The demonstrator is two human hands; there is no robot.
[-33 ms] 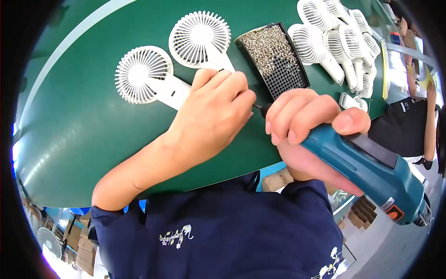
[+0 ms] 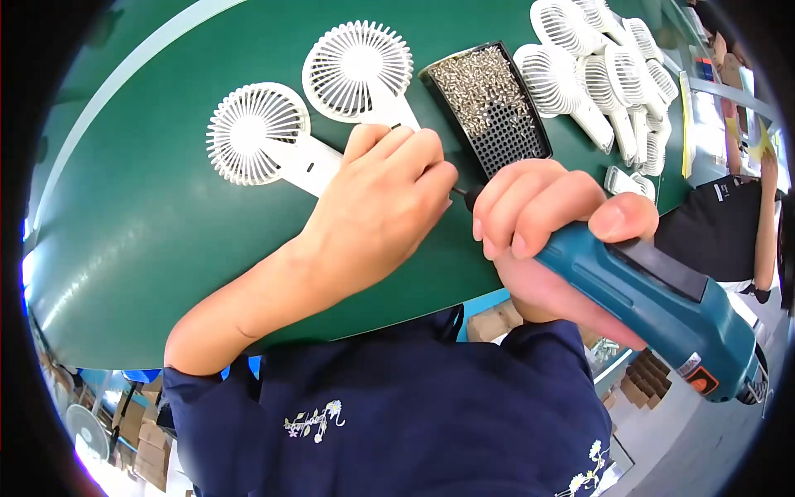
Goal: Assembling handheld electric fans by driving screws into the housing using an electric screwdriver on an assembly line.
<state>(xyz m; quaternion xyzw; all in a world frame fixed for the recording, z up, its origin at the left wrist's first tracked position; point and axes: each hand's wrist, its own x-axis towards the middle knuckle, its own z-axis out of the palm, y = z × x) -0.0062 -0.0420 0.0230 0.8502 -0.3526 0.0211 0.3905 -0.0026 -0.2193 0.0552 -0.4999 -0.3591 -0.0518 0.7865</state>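
Note:
My right hand (image 2: 551, 211) wraps round a teal electric screwdriver (image 2: 646, 290), thumb lying by its dark lever. The thin bit points left and its tip meets the curled fingers of my left hand (image 2: 385, 203), which are closed; whatever they pinch is hidden. Two white handheld fans lie beyond that hand. The handle of the left fan (image 2: 310, 166) runs in under the hand, and the handle of the upper fan (image 2: 385, 103) reaches its knuckles. Their round slatted heads face up.
A black tray (image 2: 542, 137) of small metal screws stands just beyond my right hand, its perforated bottom partly showing. Several more white fans (image 2: 571, 95) are heaped at the far right of the green table (image 2: 166, 273). Another person (image 2: 720, 224) is at the right edge.

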